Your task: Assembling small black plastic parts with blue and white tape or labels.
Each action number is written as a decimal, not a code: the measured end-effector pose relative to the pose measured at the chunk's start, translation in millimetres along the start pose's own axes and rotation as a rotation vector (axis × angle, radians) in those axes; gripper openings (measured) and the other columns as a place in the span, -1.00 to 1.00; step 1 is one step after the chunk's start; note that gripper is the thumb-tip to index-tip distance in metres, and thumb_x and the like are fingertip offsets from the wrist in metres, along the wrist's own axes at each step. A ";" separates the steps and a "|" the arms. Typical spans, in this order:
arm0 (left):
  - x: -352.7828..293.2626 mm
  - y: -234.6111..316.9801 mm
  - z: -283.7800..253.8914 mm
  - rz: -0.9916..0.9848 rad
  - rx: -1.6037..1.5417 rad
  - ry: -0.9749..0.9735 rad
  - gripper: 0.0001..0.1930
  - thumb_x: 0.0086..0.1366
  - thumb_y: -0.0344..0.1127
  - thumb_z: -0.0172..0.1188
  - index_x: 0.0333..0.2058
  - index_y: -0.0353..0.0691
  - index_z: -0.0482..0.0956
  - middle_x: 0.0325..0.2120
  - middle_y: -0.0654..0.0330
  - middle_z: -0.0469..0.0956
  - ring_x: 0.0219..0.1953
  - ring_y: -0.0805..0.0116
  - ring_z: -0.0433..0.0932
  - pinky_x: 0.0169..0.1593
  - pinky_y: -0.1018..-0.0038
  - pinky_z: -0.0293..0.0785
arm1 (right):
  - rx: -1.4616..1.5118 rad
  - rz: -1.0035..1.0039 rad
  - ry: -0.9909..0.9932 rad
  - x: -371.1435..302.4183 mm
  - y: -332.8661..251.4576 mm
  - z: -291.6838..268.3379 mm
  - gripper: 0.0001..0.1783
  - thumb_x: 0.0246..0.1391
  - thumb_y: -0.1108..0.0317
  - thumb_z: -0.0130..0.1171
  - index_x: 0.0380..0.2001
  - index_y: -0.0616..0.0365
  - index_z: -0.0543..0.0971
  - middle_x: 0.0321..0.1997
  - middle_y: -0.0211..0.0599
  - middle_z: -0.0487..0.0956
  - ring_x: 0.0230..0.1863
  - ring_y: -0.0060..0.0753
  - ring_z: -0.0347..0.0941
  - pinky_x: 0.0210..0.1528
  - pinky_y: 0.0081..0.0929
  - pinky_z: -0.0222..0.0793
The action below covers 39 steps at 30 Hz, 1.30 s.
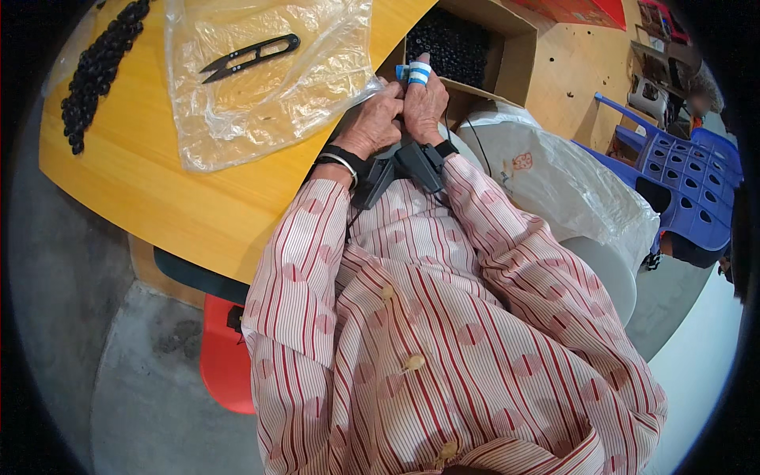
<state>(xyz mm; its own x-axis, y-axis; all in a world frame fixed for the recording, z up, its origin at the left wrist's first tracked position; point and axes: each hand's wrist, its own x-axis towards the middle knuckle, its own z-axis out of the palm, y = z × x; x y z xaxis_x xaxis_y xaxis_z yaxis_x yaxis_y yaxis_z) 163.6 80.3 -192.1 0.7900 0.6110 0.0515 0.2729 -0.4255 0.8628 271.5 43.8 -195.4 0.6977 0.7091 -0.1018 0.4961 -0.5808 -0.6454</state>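
Observation:
Close together at the table's edge, my two hands work in front of a cardboard box. My left hand (370, 123) is closed, its fingertips pinched near the corner of a clear plastic bag (237, 131). Beside it, my right hand (425, 104) is closed too, with blue and white tape (419, 74) around one finger. Whatever sits between the fingertips is too small or hidden to make out. Black thread snips (252, 58) lie on the flat plastic bag. The open cardboard box (513, 70) holds many small black pieces (447, 49).
A heap of small black pieces (99, 75) lies on the yellow table (119, 170) at the far left. To my right stand a large whitish plastic sack (546, 170) and a blue plastic chair (685, 178). A red stool (222, 356) is below the table.

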 end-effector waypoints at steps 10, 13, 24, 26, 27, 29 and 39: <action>2.1 0.6 3.6 -0.065 -0.025 0.013 -0.81 -0.19 -0.57 0.17 -0.48 -0.39 0.57 -0.38 0.09 0.43 -0.21 0.07 0.33 -0.10 0.31 0.36 | -0.143 0.097 0.012 4.0 6.2 10.2 -0.65 0.09 0.15 0.00 -0.24 0.20 0.55 -0.40 0.08 0.58 -0.35 0.15 0.52 -0.30 -0.04 0.40; -0.2 -2.0 2.5 -0.075 -0.011 -0.004 -0.82 -0.20 -0.57 0.18 -0.48 -0.39 0.56 -0.37 0.09 0.43 -0.20 0.07 0.33 -0.09 0.31 0.36 | -0.181 0.108 0.034 1.8 -1.8 9.8 -0.63 0.10 0.11 -0.01 -0.33 0.22 0.57 -0.40 0.10 0.58 -0.35 0.15 0.53 -0.30 -0.03 0.40; 0.1 -3.2 5.2 -0.041 0.006 0.031 -0.88 -0.20 -0.60 0.18 -0.55 -0.38 0.52 -0.40 0.06 0.43 -0.23 0.04 0.35 -0.16 0.27 0.37 | -0.215 0.133 0.018 1.5 -4.8 6.6 -0.61 0.13 0.09 -0.02 -0.36 0.24 0.55 -0.45 0.09 0.58 -0.38 0.14 0.53 -0.31 -0.05 0.41; 0.8 -1.1 6.2 -0.039 0.005 0.034 -0.88 -0.20 -0.61 0.18 -0.55 -0.39 0.52 -0.39 0.06 0.43 -0.23 0.05 0.35 -0.16 0.28 0.37 | -0.229 0.166 0.003 2.1 -5.5 5.1 -0.61 0.13 0.09 -0.01 -0.35 0.24 0.55 -0.45 0.09 0.58 -0.38 0.14 0.53 -0.31 -0.05 0.41; 1.9 0.3 6.6 -0.054 -0.001 0.033 -0.88 -0.20 -0.60 0.19 -0.55 -0.39 0.52 -0.39 0.07 0.43 -0.23 0.05 0.35 -0.16 0.28 0.37 | -0.213 0.169 0.020 2.1 -4.4 4.7 -0.61 0.13 0.08 -0.01 -0.35 0.24 0.55 -0.44 0.10 0.58 -0.38 0.15 0.53 -0.31 -0.05 0.40; 2.5 -0.3 7.8 -0.071 -0.009 0.033 -0.88 -0.19 -0.60 0.20 -0.56 -0.40 0.52 -0.39 0.07 0.43 -0.24 0.05 0.35 -0.17 0.29 0.38 | -0.200 0.172 0.035 2.0 -2.8 7.2 -0.60 0.13 0.07 -0.01 -0.35 0.24 0.55 -0.44 0.10 0.58 -0.38 0.15 0.52 -0.31 -0.04 0.40; 1.4 -12.0 22.8 -0.085 0.109 0.059 -0.83 -0.22 -0.51 0.28 -0.53 -0.34 0.55 -0.43 0.13 0.44 -0.27 0.11 0.35 -0.19 0.30 0.36 | -0.159 0.174 0.105 1.9 -4.8 7.9 -0.50 0.19 0.04 -0.09 -0.49 0.27 0.58 -0.51 0.13 0.56 -0.43 0.18 0.51 -0.36 -0.03 0.39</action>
<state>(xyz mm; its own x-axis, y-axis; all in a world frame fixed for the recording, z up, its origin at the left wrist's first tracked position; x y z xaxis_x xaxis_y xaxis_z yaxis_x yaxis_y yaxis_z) 173.9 71.1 -213.9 0.7290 0.6844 0.0128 0.3980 -0.4391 0.8055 266.4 51.1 -198.5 0.8251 0.5528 -0.1165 0.4334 -0.7517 -0.4971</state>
